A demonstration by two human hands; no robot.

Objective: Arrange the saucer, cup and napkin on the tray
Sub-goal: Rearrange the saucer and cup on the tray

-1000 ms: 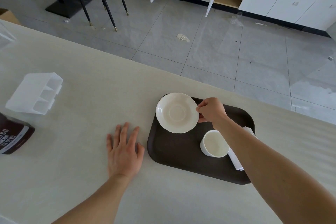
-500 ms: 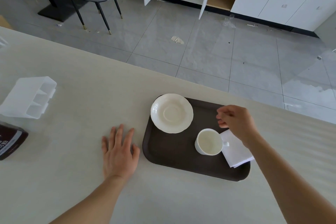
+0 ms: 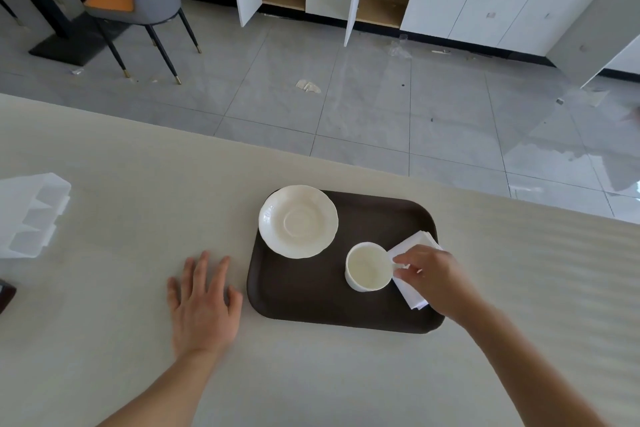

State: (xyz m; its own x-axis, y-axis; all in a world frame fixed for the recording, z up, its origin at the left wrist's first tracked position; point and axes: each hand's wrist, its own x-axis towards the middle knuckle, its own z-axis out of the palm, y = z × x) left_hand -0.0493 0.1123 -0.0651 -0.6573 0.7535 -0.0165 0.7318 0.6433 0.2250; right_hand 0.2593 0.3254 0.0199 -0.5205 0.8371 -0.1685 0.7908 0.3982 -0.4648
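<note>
A dark brown tray (image 3: 311,298) lies on the pale table. A cream saucer (image 3: 298,221) rests on its far left corner, overhanging the rim a little. A white cup (image 3: 367,267) stands upright near the tray's middle right. A folded white napkin (image 3: 415,243) lies to the right of the cup, partly under my right hand (image 3: 427,270). That hand's fingers pinch the cup's handle on its right side. My left hand (image 3: 202,305) lies flat on the table, fingers spread, just left of the tray.
A clear plastic divided box (image 3: 31,215) sits at the table's left edge, with a dark packet (image 3: 5,298) below it. The table's far edge runs diagonally behind the tray; beyond it are tiled floor, a chair and open cupboards.
My right hand let go of the saucer, which now rests on the tray, then moved right and down to the cup's handle. The left hand stayed flat.
</note>
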